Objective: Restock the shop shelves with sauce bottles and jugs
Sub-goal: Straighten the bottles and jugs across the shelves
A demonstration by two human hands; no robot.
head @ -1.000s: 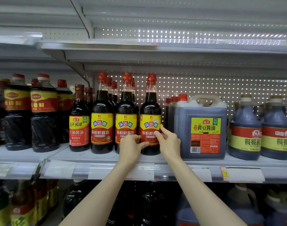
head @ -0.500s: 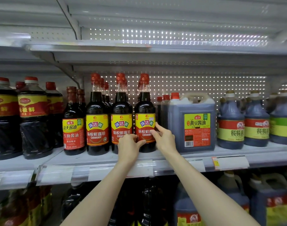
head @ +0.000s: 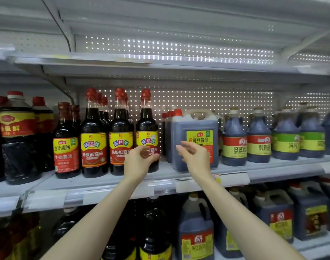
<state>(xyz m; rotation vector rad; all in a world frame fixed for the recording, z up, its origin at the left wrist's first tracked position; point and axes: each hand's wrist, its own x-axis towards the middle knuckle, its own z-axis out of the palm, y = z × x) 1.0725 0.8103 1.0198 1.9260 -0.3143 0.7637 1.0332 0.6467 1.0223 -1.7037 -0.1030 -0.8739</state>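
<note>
Pale metal shop shelving filled the view, stocked on two levels. Nearest, under both bare forearms, the lower shelf held dark bottles and a handled jug (head: pixel 196 231) with a red and yellow label. Above it ran the price rail (head: pixel 108 194) of the middle shelf (head: pixel 235 171), its clear strips facing the aisle.

Just past the rail, the left hand (head: pixel 139 162) sat low against the front of the sauce bottle (head: pixel 147 126), fingers curled and thumb out toward its right side. Whether it pinched the bottle or only lay before the label could not be told. The right hand (head: pixel 197 156) hung in front of the square jug (head: pixel 196 124), fingers relaxed and spread, holding nothing and apart from the bottle.

That bottle stood upright at the shelf's front edge, label forward, third in a row with two matching bottles (head: pixel 93 139) to its left. It looked lined up so that shoppers could read all three labels; the left hand probably sat there to steady or turn it. A bare gap lay between it and the square jug, likely room for more stock.

Farther along, squat jugs (head: pixel 234 139) stood to the right and big red-capped bottles (head: pixel 17 132) to the left. More bottles queued behind each front one, tall stock kept behind its own kind. Behind them all was the perforated back panel (head: pixel 216 98).
</note>
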